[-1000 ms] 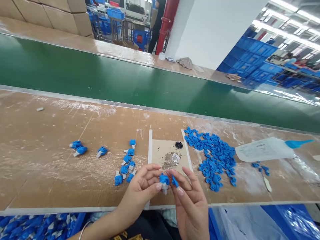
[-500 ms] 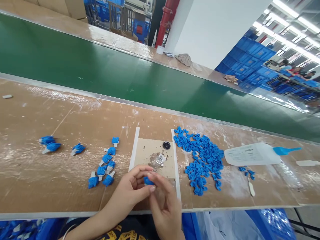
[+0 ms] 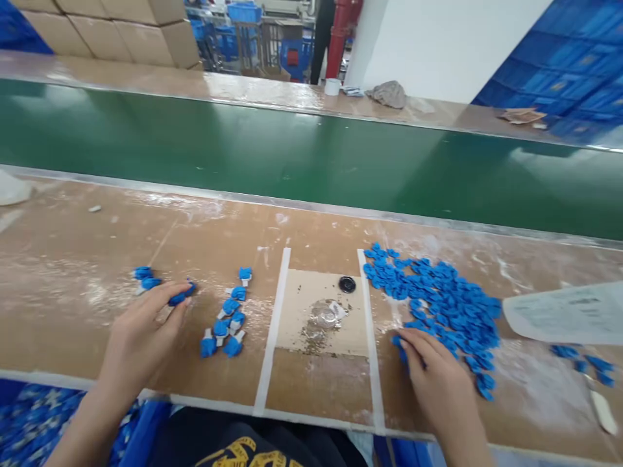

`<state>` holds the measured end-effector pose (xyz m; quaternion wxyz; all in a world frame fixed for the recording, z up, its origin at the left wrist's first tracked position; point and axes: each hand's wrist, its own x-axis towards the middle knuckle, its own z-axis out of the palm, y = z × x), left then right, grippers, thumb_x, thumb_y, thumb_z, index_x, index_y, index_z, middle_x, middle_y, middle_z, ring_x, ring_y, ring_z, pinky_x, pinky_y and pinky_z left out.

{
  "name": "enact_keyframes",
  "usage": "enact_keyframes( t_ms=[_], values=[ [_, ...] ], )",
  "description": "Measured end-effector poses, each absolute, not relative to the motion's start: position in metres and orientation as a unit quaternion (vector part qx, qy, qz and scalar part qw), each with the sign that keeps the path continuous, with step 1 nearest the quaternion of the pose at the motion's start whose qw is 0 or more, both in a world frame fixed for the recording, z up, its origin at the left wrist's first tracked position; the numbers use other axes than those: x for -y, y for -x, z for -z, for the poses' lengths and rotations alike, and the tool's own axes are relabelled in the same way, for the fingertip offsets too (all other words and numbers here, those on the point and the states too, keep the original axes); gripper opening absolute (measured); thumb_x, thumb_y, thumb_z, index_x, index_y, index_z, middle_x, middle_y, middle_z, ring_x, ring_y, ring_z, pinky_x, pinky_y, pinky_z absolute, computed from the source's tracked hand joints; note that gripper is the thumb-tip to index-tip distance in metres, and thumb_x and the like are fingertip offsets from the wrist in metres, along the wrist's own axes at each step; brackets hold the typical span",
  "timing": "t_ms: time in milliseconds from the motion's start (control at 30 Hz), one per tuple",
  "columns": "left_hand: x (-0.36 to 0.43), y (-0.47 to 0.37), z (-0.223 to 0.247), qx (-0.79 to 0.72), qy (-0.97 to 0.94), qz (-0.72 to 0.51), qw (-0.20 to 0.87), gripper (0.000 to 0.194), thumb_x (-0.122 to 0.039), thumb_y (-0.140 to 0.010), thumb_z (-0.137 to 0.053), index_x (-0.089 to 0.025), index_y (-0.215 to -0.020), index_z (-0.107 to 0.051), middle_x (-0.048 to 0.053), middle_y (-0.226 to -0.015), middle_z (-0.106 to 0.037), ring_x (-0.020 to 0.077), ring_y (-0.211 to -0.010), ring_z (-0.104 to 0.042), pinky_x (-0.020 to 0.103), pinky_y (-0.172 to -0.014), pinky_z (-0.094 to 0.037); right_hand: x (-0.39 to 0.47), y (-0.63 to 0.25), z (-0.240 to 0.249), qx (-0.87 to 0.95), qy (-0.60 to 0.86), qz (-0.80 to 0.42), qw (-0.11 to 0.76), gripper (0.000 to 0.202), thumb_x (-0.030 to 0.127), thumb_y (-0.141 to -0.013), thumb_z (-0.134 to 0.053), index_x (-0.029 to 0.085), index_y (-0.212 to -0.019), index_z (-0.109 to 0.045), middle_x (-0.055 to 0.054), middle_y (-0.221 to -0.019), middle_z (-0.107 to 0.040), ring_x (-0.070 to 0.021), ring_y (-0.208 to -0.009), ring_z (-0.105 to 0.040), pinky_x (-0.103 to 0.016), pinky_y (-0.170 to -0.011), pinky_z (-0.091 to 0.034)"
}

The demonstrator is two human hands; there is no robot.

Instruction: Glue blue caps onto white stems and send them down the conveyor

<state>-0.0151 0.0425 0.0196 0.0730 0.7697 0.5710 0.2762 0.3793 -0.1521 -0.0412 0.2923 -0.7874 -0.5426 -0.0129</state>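
My left hand (image 3: 148, 327) is over the left part of the table, thumb and fingers closed on a blue piece (image 3: 182, 294). Two more blue pieces (image 3: 146, 277) lie just beyond its fingers. Several blue pieces with pale tabs (image 3: 221, 327) stand in a loose column between that hand and the cardboard mat (image 3: 292, 318). On the mat are a black round cap (image 3: 347, 284) and a clear wet patch with dark specks. My right hand (image 3: 431, 370) pinches a blue piece (image 3: 400, 344) at the near left edge of a large pile of blue pieces (image 3: 452, 305).
A white bottle (image 3: 564, 311) lies right of the pile, near a few small blue parts and a pale-handled tool (image 3: 603, 412). Beyond the table runs a green belt (image 3: 292, 155). A blue bin (image 3: 146, 431) of parts sits below the front left edge.
My hands have moved apart from near the mat: the left to the left side pieces, the right to the blue pile. The view has turned and shifted.
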Motion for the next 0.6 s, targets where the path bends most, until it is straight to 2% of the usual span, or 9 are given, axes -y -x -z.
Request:
enact_keyframes(
  t_ms=[67,233,267,333,433,500,600],
  values=[
    [-0.058,0.033,-0.013,-0.551,-0.795,-0.254,0.015,0.028,-0.033,-0.092,-0.046,-0.019,-0.104,-0.067,0.009,-0.112,-0.071,0.0294,-0.112,-0.064,0.051,-0.105,-0.047,0.149,-0.386,0.044,0.558,0.784,-0.001,0.272,0.045,0.048,-0.097,-0.037,0.019,-0.096,-0.072,-0.012,-0.102,-0.072,-0.0299,-0.088,-0.069,-0.046,-0.078,-0.054],
    [-0.069,0.040,-0.001,-0.532,-0.809,-0.249,-0.012,0.030,-0.029,-0.093,-0.043,-0.015,-0.109,-0.064,0.016,-0.136,-0.056,0.0321,-0.136,-0.044,0.050,-0.114,-0.038,0.147,-0.402,0.047,0.582,0.774,-0.007,0.250,0.053,0.060,-0.095,-0.032,0.025,-0.085,-0.071,-0.010,-0.083,-0.069,-0.0286,-0.069,-0.065,-0.042,-0.054,-0.049],
    [-0.067,0.033,-0.003,-0.525,-0.814,-0.249,-0.013,0.030,-0.026,-0.094,-0.041,-0.015,-0.111,-0.063,0.017,-0.139,-0.054,0.0311,-0.137,-0.043,0.049,-0.114,-0.037,0.147,-0.404,0.046,0.585,0.772,-0.008,0.247,0.055,0.063,-0.094,-0.032,0.026,-0.081,-0.070,-0.009,-0.080,-0.067,-0.0278,-0.067,-0.065,-0.041,-0.051,-0.048],
    [-0.063,0.012,-0.009,-0.513,-0.825,-0.236,-0.003,0.031,-0.023,-0.095,-0.038,-0.013,-0.112,-0.062,0.017,-0.133,-0.058,0.0287,-0.130,-0.050,0.046,-0.110,-0.041,0.148,-0.405,0.043,0.592,0.770,-0.004,0.237,0.058,0.067,-0.093,-0.031,0.027,-0.077,-0.068,-0.007,-0.077,-0.067,-0.0261,-0.065,-0.064,-0.039,-0.048,-0.046],
    [-0.062,-0.026,-0.021,-0.510,-0.842,-0.177,0.019,0.029,-0.026,-0.096,-0.043,-0.012,-0.111,-0.062,0.014,-0.112,-0.067,0.0290,-0.109,-0.061,0.045,-0.097,-0.048,0.150,-0.398,0.035,0.609,0.762,0.042,0.218,0.056,0.064,-0.097,-0.029,0.024,-0.083,-0.067,-0.006,-0.085,-0.068,-0.0238,-0.069,-0.066,-0.038,-0.057,-0.049],
    [-0.065,-0.048,-0.026,-0.501,-0.853,-0.138,0.038,0.027,-0.029,-0.094,-0.049,-0.012,-0.109,-0.063,0.013,-0.103,-0.068,0.0307,-0.099,-0.063,0.045,-0.087,-0.051,0.150,-0.390,0.030,0.637,0.737,0.089,0.207,0.050,0.054,-0.102,-0.030,0.021,-0.089,-0.066,-0.007,-0.092,-0.070,-0.0227,-0.078,-0.068,-0.037,-0.069,-0.051],
    [-0.073,-0.068,-0.027,-0.488,-0.866,-0.089,0.065,0.020,-0.026,-0.091,-0.055,-0.012,-0.099,-0.065,0.012,-0.092,-0.067,0.0323,-0.090,-0.064,0.043,-0.078,-0.051,0.149,-0.376,0.028,0.706,0.666,0.159,0.181,0.049,0.035,-0.106,-0.026,0.017,-0.090,-0.069,-0.008,-0.093,-0.072,-0.0226,-0.088,-0.067,-0.036,-0.080,-0.049]
  ],
)
